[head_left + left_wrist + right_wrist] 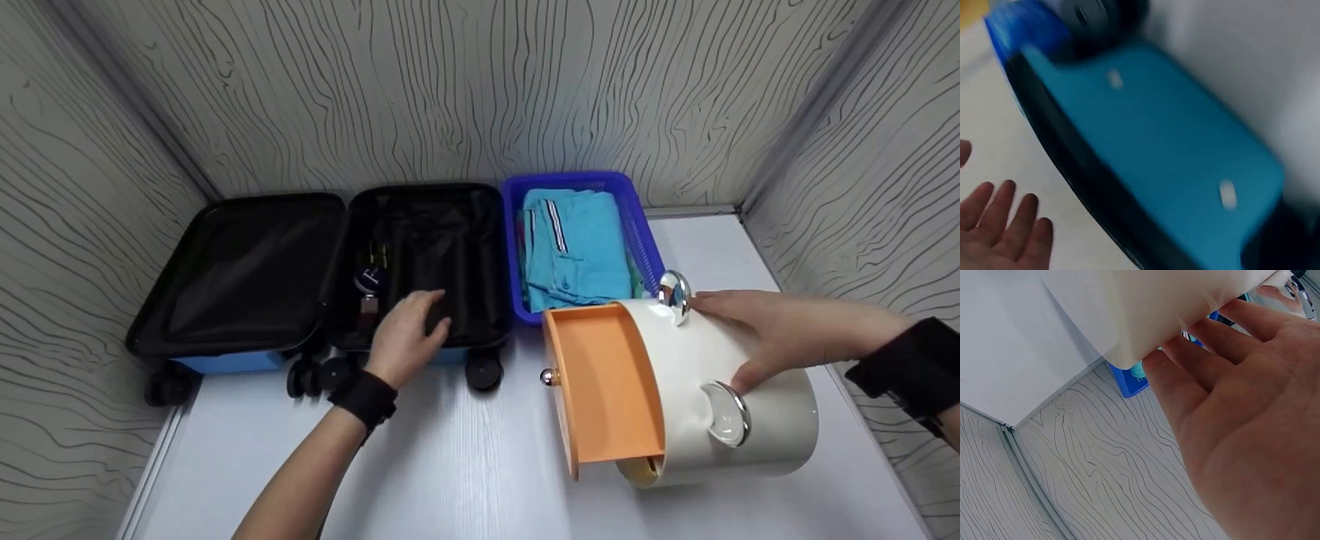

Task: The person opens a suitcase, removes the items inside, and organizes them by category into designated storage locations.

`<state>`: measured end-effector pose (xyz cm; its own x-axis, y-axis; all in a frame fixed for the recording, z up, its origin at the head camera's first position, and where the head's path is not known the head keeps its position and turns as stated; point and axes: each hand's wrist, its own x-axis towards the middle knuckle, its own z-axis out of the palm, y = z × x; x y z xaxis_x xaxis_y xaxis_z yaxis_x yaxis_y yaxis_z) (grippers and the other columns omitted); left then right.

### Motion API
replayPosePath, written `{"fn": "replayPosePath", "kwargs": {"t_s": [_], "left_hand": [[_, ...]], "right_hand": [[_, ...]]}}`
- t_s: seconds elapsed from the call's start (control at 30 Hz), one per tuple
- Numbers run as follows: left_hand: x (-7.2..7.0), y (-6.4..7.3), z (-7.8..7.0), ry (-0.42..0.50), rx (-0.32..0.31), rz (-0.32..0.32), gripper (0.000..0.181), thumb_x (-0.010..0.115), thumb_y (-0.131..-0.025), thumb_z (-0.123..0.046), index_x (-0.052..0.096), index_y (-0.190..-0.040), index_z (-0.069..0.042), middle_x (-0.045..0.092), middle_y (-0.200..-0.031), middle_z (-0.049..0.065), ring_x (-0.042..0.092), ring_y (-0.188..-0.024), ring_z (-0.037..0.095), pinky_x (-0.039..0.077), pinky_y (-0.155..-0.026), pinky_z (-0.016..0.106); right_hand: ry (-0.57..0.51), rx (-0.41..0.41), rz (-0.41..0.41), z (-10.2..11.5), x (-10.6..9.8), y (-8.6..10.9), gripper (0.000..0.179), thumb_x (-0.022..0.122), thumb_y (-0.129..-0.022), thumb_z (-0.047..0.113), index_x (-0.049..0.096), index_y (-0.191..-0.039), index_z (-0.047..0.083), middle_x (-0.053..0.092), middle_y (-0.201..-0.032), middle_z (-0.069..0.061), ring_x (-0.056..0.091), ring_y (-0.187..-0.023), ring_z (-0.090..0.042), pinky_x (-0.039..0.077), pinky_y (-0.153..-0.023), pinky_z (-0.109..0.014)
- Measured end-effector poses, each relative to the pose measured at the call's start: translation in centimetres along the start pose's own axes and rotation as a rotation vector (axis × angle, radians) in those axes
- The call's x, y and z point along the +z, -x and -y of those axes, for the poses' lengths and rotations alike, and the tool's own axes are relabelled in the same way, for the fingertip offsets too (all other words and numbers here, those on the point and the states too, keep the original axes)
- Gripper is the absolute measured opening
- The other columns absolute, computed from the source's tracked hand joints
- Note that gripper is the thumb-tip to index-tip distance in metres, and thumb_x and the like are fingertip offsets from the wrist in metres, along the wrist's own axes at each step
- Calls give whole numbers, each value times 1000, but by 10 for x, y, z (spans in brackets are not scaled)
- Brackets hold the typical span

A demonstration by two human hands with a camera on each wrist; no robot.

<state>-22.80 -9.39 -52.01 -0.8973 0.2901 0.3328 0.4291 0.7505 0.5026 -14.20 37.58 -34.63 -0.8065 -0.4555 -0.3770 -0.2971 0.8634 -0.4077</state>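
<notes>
My left hand (409, 337) is above the front edge of the open black-lined suitcase (450, 292), its fingers loosely extended and holding nothing. A round dark-blue item with white print (370, 280) and a small brownish item (369, 306) lie along the suitcase's left side. My right hand (772, 330) rests with spread, fairly straight fingers on a rounded white drawer cabinet (697, 405), its thumb beside a chrome-rimmed fitting (727, 414). The cabinet's orange drawer (611, 386) is pulled out to the left. In the left wrist view, the hand (1005, 230) is near the suitcase's blue shell (1157, 146).
The suitcase's other half (255, 270) lies open to the left, and black wheels (484, 371) stick out in front. A blue basket (645, 232) with folded turquoise clothes (585, 240) stands behind the cabinet. Wood-grain patterned walls (450, 90) enclose the white table (450, 465).
</notes>
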Motion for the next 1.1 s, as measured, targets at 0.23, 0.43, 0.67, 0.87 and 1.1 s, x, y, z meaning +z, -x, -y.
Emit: {"fn": "replayPosePath", "kwargs": {"t_s": [0.23,0.43,0.67,0.87,1.1], "left_hand": [[-19,-37,37,-147,-154,172,59,67,-100,-27,49,-149,0,55,-143,21,56,-128,38,45,-106,51],[-22,-57,58,-270,-201,264,64,64,-102,-26,41,-152,7,47,-150,27,45,-138,41,35,-115,50],[-20,-71,75,-408,-238,407,73,65,-101,-27,32,-154,11,34,-158,30,29,-147,45,23,-121,52],[-14,-76,91,-441,-311,518,77,62,-102,-29,24,-157,10,21,-163,31,19,-150,46,19,-122,53],[-6,-74,103,-441,-380,589,81,60,-103,-32,17,-160,7,10,-165,32,10,-152,48,18,-121,57]], "right_hand": [[-3,21,2,-2,2,4,119,89,-63,57,39,-155,1,45,-153,-22,52,-129,-36,44,-102,-59],[9,30,-2,-4,4,6,121,89,-63,59,36,-157,1,44,-155,-22,51,-131,-38,43,-104,-61],[16,31,-13,-2,5,7,118,89,-65,58,39,-156,1,42,-157,-21,45,-138,-41,39,-107,-62],[-1,28,-10,0,3,6,115,89,-65,56,41,-155,4,44,-156,-18,47,-135,-37,41,-106,-59],[-7,31,-7,1,1,4,116,89,-65,56,40,-156,3,42,-157,-19,43,-139,-40,38,-108,-62]]}}
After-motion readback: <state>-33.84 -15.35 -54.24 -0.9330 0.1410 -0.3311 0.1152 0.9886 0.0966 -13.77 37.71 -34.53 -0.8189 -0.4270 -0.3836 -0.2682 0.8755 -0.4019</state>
